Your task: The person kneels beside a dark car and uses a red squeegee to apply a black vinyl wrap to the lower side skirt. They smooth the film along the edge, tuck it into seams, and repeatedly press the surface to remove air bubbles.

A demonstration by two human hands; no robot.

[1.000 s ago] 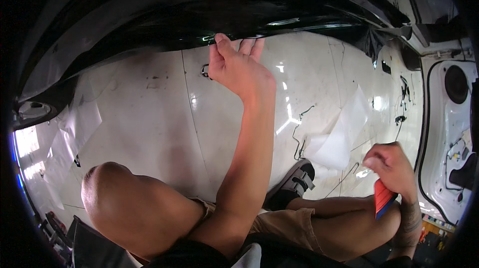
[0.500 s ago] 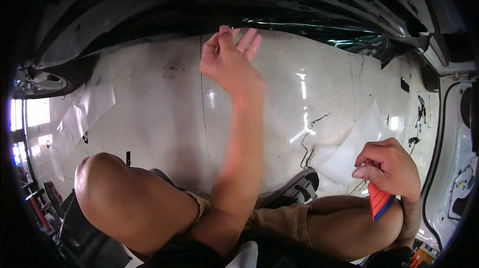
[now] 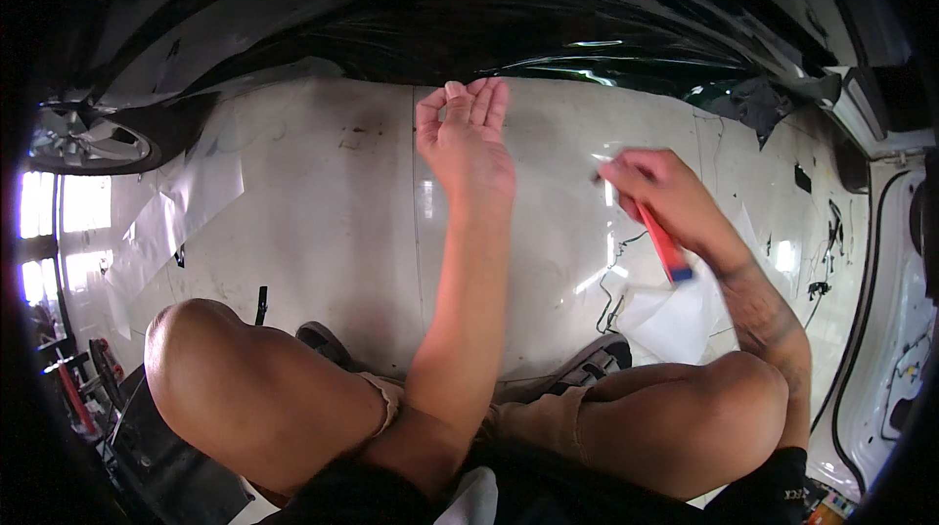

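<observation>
Dark glossy film point(image 3: 587, 61) hangs along the car body's lower edge, wrinkled toward the right. My left hand point(image 3: 465, 129) is palm up at this edge. Its fingertips meet or nearly meet the film, the longer fingers stretched and the thumb raised; I see nothing held in it. My right hand point(image 3: 665, 197), slightly blurred, is closed around a flat red-orange squeegee point(image 3: 665, 243) with a blue edge, which points back toward my right knee. A small dark tip shows at the right fingertips, too blurred to name.
A car wheel point(image 3: 93, 142) stands at the left. Clear sheeting point(image 3: 186, 202) and a white sheet point(image 3: 670, 320) lie on the pale floor point(image 3: 333, 202). At the right is an open car door point(image 3: 905, 329). Black scraps point(image 3: 829, 232) lie near it. My knees and shoes are below.
My right hand has swung from beside my right knee forward and left with the squeegee. The left hand has shifted slightly nearer me, its fingers closer together.
</observation>
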